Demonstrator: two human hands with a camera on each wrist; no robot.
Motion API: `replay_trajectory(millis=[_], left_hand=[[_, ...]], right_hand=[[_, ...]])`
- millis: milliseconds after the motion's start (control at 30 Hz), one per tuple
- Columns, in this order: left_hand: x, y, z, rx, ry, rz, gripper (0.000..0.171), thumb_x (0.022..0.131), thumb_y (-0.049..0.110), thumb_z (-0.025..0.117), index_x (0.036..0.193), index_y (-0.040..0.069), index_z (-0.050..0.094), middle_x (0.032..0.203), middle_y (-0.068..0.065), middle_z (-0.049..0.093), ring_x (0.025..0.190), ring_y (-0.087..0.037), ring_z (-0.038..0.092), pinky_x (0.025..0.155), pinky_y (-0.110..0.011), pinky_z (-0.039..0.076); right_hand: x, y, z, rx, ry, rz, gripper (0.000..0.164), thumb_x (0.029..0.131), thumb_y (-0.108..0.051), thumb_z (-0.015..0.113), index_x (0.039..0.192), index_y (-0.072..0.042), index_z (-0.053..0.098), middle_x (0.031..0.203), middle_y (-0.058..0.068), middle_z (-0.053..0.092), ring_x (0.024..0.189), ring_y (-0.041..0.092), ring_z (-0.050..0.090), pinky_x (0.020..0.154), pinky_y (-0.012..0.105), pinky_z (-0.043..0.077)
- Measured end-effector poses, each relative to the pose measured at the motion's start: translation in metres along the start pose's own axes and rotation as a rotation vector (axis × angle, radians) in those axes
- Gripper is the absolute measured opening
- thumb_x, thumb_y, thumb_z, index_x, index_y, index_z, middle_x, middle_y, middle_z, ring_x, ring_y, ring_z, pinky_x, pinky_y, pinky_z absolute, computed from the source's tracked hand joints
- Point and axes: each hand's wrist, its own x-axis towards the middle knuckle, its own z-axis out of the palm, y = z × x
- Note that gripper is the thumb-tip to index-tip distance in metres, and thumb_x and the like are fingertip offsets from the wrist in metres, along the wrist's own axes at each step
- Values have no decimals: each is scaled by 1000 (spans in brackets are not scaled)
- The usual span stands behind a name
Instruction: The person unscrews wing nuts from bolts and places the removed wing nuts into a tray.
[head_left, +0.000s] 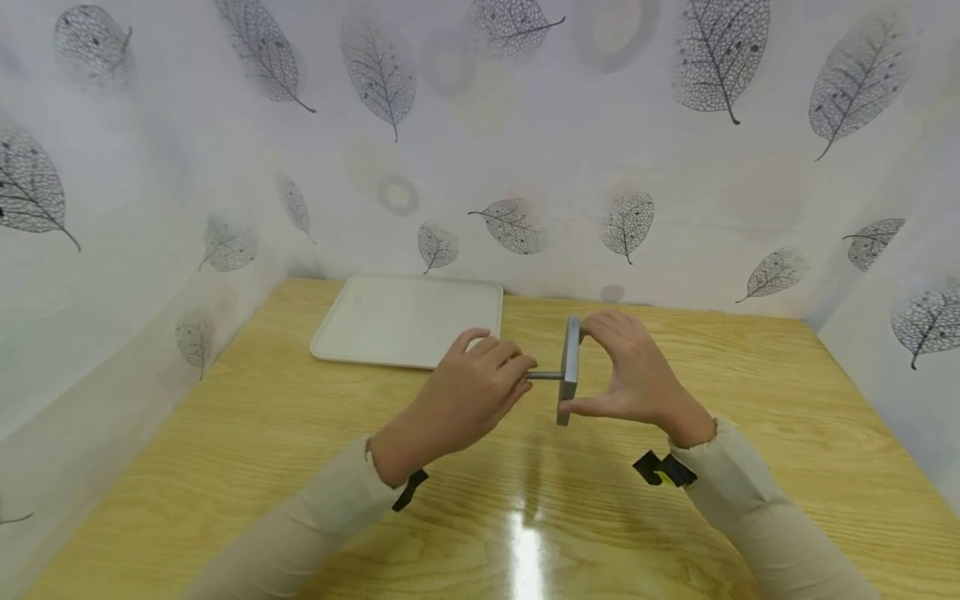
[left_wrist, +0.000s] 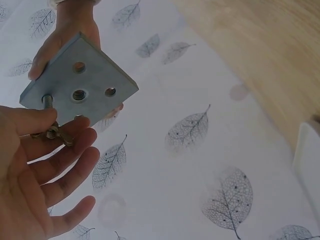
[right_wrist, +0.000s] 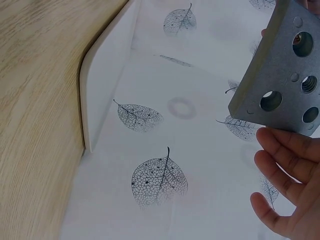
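Note:
My right hand holds a square grey metal plate upright by its opposite edges, thumb at the bottom and fingers at the top. Several round holes go through the plate; the threaded middle one shows in the left wrist view. With thumb and fingertips my left hand pinches a thin metal bolt with a brass-coloured wing nut on it. The bolt's far end meets the plate at a hole near one corner. From the right wrist view, the plate shows its other face, with small round bumps between the holes.
A white rectangular tray lies at the back left of the wood-grain table, partly behind my left hand. White cloth with a leaf print stands around the back and sides.

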Motion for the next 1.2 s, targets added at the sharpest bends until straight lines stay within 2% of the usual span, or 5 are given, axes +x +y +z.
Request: replay_trajectory(millis=[200, 467, 833, 967, 1200], left_hand=[[1, -2, -1, -1, 5, 11, 18, 87, 28, 65, 100, 16, 69, 92, 4, 68, 87, -10, 65, 95, -38, 47], [1, -4, -2, -6, 74, 8, 18, 85, 28, 68, 98, 16, 70, 90, 6, 73, 82, -10, 68, 95, -37, 48], [0, 3, 4, -84, -37, -12, 18, 87, 22, 66, 101, 12, 61, 92, 2, 66, 88, -13, 65, 83, -30, 50], [1, 3, 6, -72, -11, -14, 24, 81, 22, 73, 96, 12, 57, 87, 3, 64, 83, -13, 65, 81, -29, 50], [2, 2, 8, -22, 49, -23, 17, 81, 16, 71, 87, 12, 55, 73, 5, 63, 70, -11, 63, 83, -29, 50]], right_hand=[[-1, 0, 0, 4, -6, 4, 91, 67, -86, 42, 101, -4, 60, 93, 8, 62, 94, 27, 53, 86, 54, 38], [0, 1, -1, 2, -6, 6, 91, 67, -86, 43, 102, -4, 61, 94, 8, 62, 95, 28, 53, 85, 54, 39], [0, 0, 1, 17, -3, 11, 91, 67, -86, 45, 103, -3, 61, 94, 7, 63, 95, 26, 53, 86, 52, 38], [1, -1, 1, 22, -1, 11, 91, 66, -86, 45, 103, -3, 61, 94, 7, 63, 96, 27, 53, 87, 52, 37], [2, -1, 2, 28, 4, -1, 91, 67, -85, 45, 103, -3, 61, 93, 7, 63, 95, 26, 52, 88, 52, 37]])
